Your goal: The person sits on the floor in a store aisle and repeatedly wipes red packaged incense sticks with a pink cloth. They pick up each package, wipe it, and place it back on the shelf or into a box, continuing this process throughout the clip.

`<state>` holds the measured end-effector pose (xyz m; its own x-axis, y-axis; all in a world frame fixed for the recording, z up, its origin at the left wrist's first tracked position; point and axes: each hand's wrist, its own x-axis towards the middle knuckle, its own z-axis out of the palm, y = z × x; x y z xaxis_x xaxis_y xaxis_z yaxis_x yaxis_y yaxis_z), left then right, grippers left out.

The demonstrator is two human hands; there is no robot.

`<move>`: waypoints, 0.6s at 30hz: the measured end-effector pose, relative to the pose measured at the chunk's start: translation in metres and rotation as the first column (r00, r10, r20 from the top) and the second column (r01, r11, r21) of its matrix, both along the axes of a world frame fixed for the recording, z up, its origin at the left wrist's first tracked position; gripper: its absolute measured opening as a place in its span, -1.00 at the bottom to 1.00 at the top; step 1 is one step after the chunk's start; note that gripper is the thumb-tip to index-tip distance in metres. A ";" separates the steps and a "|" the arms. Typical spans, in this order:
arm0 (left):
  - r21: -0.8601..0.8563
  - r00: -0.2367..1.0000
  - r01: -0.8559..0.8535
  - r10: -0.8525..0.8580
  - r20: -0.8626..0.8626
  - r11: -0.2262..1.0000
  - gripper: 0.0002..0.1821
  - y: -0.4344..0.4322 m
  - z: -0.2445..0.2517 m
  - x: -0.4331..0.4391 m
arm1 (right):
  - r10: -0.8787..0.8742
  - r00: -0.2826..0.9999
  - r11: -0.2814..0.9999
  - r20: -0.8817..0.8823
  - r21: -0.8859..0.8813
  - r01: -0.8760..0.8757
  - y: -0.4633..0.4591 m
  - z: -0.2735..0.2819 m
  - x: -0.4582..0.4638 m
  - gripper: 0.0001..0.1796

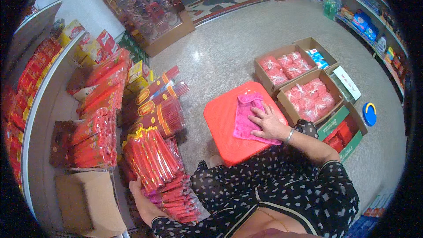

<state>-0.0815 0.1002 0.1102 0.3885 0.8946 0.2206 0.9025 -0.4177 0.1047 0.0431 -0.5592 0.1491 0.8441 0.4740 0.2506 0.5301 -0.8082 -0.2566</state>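
Note:
My right hand [269, 122] lies on a pink cloth [244, 122], palm down with fingers spread. Under the cloth is a red plastic stool [221, 119] with a square top, standing before my knees. My left hand [138, 191] grips the lower left edge of a clear-wrapped pack of red sticks with yellow tips [155, 158]. Some of its fingers are hidden behind the pack. Beneath that pack lie more red and pink wrapped bundles [178, 198]. Bundles of dark red sticks with yellow bands [165, 115] rest just beyond.
Shelves [43, 96] with red packages curve along the left, an opened cardboard box [89, 201] at their near end. Right of the stool stand cartons of pink bagged goods [309, 100] and a green banana box [343, 135]. A blue lid [369, 114] lies on the floor [228, 49].

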 end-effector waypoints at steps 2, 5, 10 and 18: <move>-0.037 1.000 0.012 -0.012 0.012 0.999 -0.47 0.007 -0.006 0.011 | 0.003 0.999 0.999 0.036 0.034 -0.004 -0.001 -0.005 0.004 -0.40; -0.090 0.999 0.024 -0.020 0.046 0.996 -0.46 0.012 -0.012 0.013 | 0.002 0.997 0.999 0.075 0.053 -0.006 0.003 -0.009 0.006 -0.49; -0.156 0.975 0.086 -0.052 0.214 0.984 -0.43 0.022 -0.011 0.008 | 0.032 0.996 0.998 0.087 0.053 -0.037 0.005 -0.006 0.008 -0.58; -0.326 0.537 0.453 0.038 0.843 0.830 -0.39 -0.001 0.018 -0.018 | 0.070 0.996 0.993 0.049 -0.099 -0.065 0.011 0.018 0.000 -0.32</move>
